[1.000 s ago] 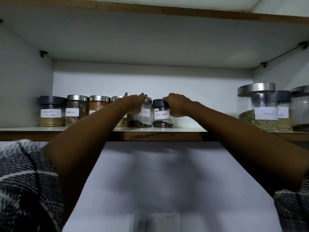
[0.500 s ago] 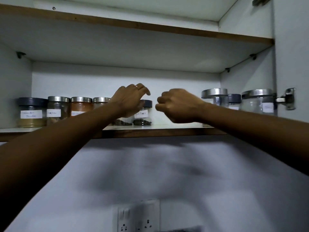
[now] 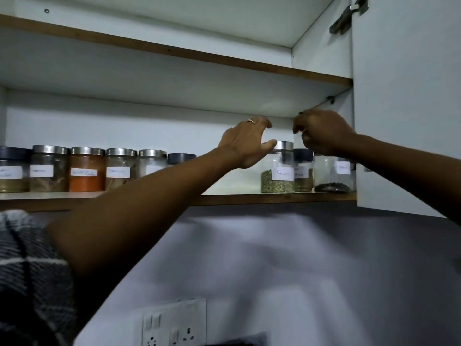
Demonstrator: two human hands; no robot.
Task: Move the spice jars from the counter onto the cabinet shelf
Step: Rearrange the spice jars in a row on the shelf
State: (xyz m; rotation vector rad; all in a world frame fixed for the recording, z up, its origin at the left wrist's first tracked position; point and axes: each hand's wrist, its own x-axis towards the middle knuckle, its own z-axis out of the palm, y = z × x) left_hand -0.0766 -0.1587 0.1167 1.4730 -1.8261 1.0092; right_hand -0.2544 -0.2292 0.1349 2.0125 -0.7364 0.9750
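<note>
The spice jars are lined up on the cabinet shelf [image 3: 249,197], and the one nearest the hands is a clear jar [image 3: 279,172] with a steel lid and a white label, filled low with greenish seeds. The left hand [image 3: 245,146] is raised before this jar with its fingers spread and curved; the thumb tip is laid against the lid's left edge, the other fingers are arched above it, and nothing is gripped. The right hand [image 3: 321,132] is held higher and to the right, its fingers curled inward; whether anything is pinched in it cannot be told. Behind and below that hand, a dark-lidded jar [image 3: 303,171] of brownish spice and a larger clear jar [image 3: 334,174] with dark grains at its bottom are seen, the latter's top hidden by the wrist. Further left, partly covered by the left forearm, a row of labelled jars [image 3: 86,169] is set, one holding orange powder. An open cabinet door [image 3: 404,108] is seen at the right, and a wall socket plate [image 3: 174,323] below.
</note>
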